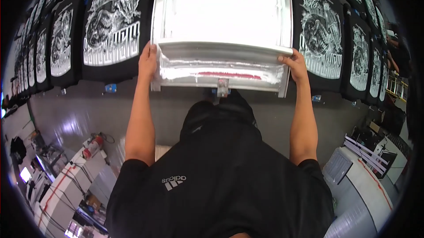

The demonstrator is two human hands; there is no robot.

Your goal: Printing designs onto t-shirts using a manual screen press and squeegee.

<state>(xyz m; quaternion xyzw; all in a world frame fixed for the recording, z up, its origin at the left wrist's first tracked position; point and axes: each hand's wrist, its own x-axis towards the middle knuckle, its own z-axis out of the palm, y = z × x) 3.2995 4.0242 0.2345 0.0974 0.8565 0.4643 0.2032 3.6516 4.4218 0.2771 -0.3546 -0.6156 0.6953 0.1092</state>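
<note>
A screen printing frame (288, 21) with metal sides lies in front of me, its mesh washed out by bright light. Across its near part runs a long silvery bar (225, 45), which looks like a squeegee. My left hand (148, 62) is closed on the frame's left side, level with the bar's left end. On the right side my right hand (295, 64) is closed too, thumb over the inner edge beside the bar's right end. Whether either hand also grips the bar I cannot tell. White and red ink (229, 75) streaks the near end of the screen.
Black shirts with white prints lie on boards to the left (112, 21) and right (321, 30), with more beyond. A small clamp (223, 87) sits at the frame's near edge. Behind me are a cluttered white counter (66, 185) and a grey bin (338, 167).
</note>
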